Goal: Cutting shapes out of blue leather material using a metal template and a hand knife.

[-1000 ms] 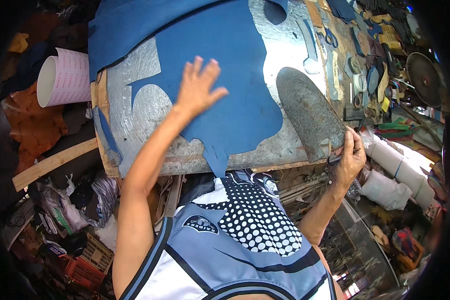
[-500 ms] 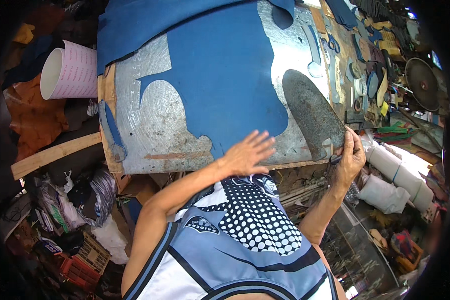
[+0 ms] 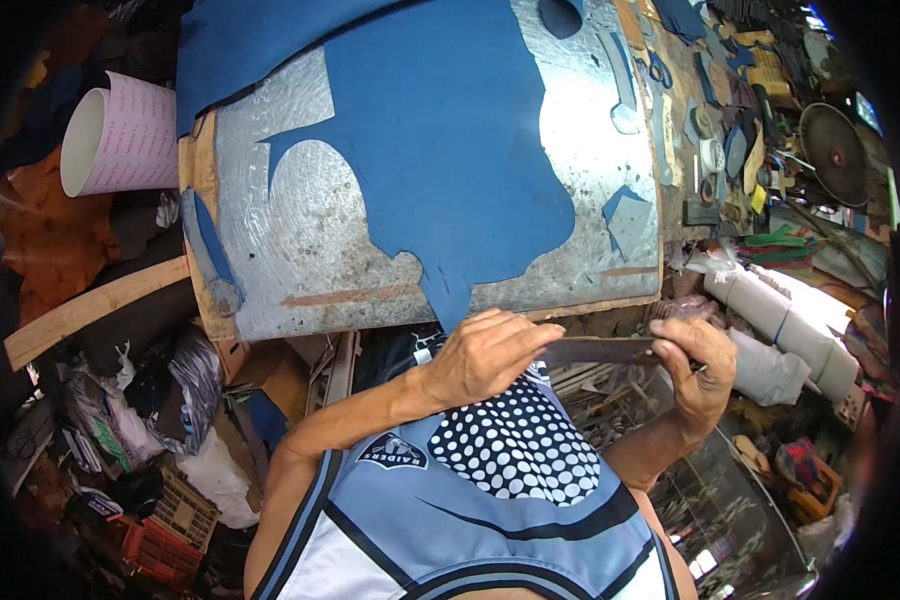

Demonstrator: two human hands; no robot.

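In front of my body, below the table's near edge, a dark grey flat template (image 3: pixel 607 350) is turned nearly edge-on between my hands. My left hand (image 3: pixel 485 357) has its fingers closed at the template's left end. At the other end, my right hand (image 3: pixel 695 368) pinches it between thumb and fingers. Something small and dark shows in the right palm, too little of it to name. A blue sheet of leather or similar material (image 3: pixel 450 140), with cut-out curved edges, lies on the scratched metal tabletop (image 3: pixel 315 215). Its narrow tip reaches down behind my left hand.
Small blue-grey offcuts (image 3: pixel 628 222) lie at the tabletop's right. Farther right are scissors (image 3: pixel 660 70), tape rolls (image 3: pixel 711 155) and scraps. A white-and-pink roll (image 3: pixel 135 135) stands at left, above a wooden plank (image 3: pixel 95 312). Wrapped rolls (image 3: pixel 770 315) sit at right.
The template has been lifted off the tabletop and tilted edge-on toward my body, uncovering the offcuts. My left hand has gone from spread fingers to closed at its end.
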